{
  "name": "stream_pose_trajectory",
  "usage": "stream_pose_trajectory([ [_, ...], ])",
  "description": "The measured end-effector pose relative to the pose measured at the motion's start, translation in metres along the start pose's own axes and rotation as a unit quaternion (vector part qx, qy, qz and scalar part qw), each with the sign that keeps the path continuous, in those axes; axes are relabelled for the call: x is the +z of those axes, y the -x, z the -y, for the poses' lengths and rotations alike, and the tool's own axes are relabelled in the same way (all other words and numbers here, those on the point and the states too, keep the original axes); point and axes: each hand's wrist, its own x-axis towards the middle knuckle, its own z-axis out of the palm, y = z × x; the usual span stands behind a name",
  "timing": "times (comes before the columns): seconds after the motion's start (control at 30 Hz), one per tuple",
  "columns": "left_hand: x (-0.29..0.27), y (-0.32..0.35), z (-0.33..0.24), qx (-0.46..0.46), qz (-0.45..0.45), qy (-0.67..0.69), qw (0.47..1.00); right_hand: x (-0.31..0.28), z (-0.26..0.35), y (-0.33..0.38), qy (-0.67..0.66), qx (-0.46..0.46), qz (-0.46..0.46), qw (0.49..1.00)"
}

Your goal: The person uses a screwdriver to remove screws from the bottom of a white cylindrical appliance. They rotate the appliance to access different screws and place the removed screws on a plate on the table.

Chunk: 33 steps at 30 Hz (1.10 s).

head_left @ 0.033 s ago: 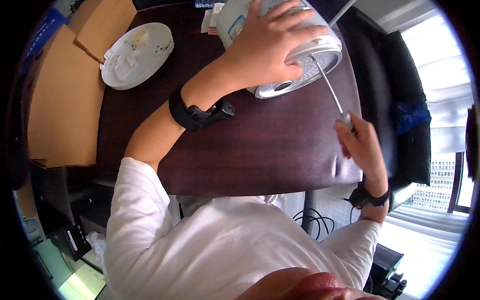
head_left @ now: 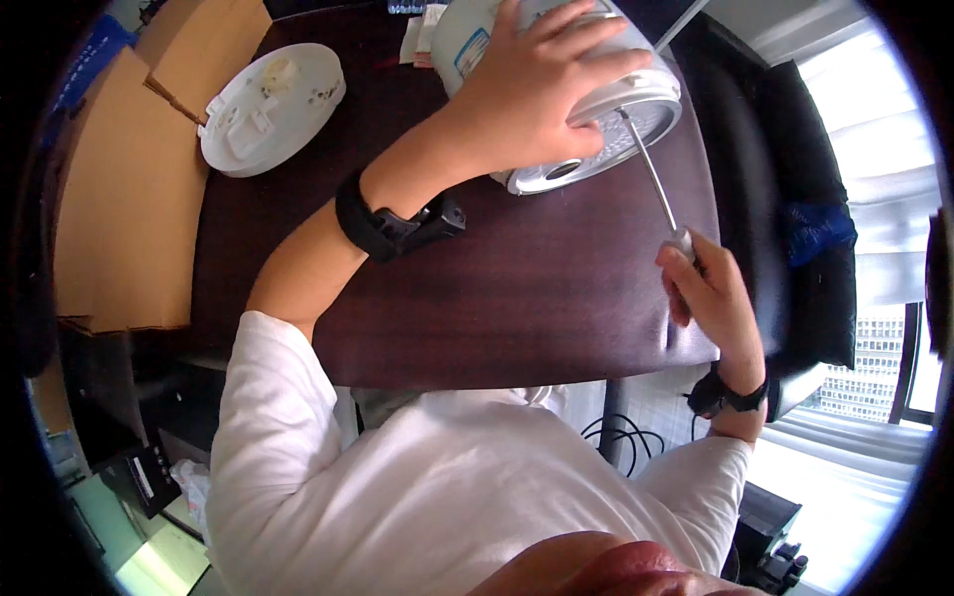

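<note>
A white rounded appliance [head_left: 636,87], much like a rice cooker, lies tilted on its side at the far edge of the table, its silvery metal underside facing me. My left hand [head_left: 542,94] grips its side from above, fingers spread over the shell and thumb at the rim. My right hand [head_left: 711,288] is wrapped round the grey handle of a screwdriver [head_left: 651,174]. The long metal shaft slants up to the left, with its tip at the appliance's rim. Whether the tip sits in a screw is too small to tell.
A white oval cover [head_left: 283,124] lies inner side up at the far left, next to an open cardboard box [head_left: 129,199]. Paper [head_left: 425,38] lies behind the appliance. The dark table [head_left: 477,308] ends near my body; a black padded seat [head_left: 760,199] stands to the right.
My right hand and the screwdriver handle have shifted slightly left and toward me. My left hand and the appliance stay where they were.
</note>
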Motion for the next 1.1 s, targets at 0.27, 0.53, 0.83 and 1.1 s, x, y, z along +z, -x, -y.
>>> stream_pose_trajectory([
  [0.27, -0.005, 0.0, -0.002, 0.006, 0.024, -0.019, 1.0, 0.011, 0.007, 0.011, -0.298, 0.04, 0.14, 0.943],
  [0.53, -0.006, -0.003, -0.002, -0.01, 0.028, 0.04, 0.999, 0.024, -0.002, 0.011, -0.433, 0.025, 0.181, 0.882],
  [0.83, -0.003, 0.002, -0.001, -0.012, 0.011, 0.025, 1.0, 0.012, 0.008, 0.0, 0.116, -0.07, -0.073, 0.988],
  [1.1, -0.007, 0.001, -0.001, -0.011, 0.031, 0.031, 0.999, -0.023, 0.013, -0.012, 0.481, -0.222, -0.336, 0.779],
])
